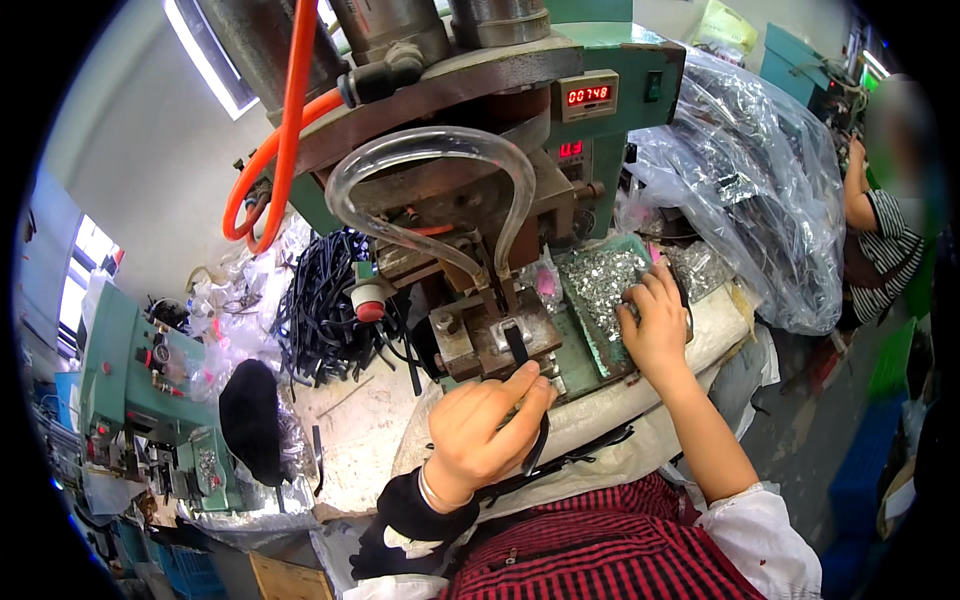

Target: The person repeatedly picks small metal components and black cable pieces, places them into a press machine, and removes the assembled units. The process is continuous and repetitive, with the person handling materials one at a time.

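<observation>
My left hand pinches a thin black strap between thumb and fingers. One end of the strap lies on the small metal die block of a green press, and its tail hangs below my hand. My right hand reaches to the right edge of a green tray heaped with small silvery metal pieces. Its fingers are bent down at the pieces; what they grip is hidden. A dark strip curves along the outer side of that hand.
A clear tube loops in front of the press. A red button and a bundle of black straps are left of it. Plastic-wrapped goods stand at right, with another person beyond. A second green machine is far left.
</observation>
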`<state>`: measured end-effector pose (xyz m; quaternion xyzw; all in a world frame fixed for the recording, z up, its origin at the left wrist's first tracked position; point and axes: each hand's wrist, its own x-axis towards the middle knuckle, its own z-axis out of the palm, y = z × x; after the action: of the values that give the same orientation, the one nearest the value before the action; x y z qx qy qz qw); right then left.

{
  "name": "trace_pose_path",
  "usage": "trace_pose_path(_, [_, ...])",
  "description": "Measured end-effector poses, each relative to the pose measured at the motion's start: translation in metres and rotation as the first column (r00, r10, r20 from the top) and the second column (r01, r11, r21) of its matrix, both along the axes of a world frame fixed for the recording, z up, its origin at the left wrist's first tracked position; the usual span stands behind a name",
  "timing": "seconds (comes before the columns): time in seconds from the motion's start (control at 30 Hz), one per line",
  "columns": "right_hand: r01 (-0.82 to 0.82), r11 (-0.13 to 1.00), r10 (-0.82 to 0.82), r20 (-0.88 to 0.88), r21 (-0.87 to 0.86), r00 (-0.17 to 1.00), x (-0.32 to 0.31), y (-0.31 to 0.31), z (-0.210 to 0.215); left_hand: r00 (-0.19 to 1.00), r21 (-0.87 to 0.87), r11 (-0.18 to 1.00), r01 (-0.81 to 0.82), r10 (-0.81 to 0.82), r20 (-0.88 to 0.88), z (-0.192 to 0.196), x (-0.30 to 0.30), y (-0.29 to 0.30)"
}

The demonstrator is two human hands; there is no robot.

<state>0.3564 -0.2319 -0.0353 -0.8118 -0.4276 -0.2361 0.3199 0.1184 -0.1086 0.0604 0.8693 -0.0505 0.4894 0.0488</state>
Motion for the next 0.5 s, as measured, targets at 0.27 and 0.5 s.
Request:
trace_pose_path(0.27, [-0.001,0.987,0.05,-0.309,0.158,0.95,0.014,0.009,0.008,0.999,0.039,0.999,0.035,-0.036,0.024,-0.012,0.012,0.016])
trace_pose_path(0.5, [0.01,0.995,-0.015,-0.055,-0.096,0.998,0.003,0.027,-0.004,0.994,-0.129,0.986,-0.103,0.098,-0.043,-0.01,-0.007,-0.005])
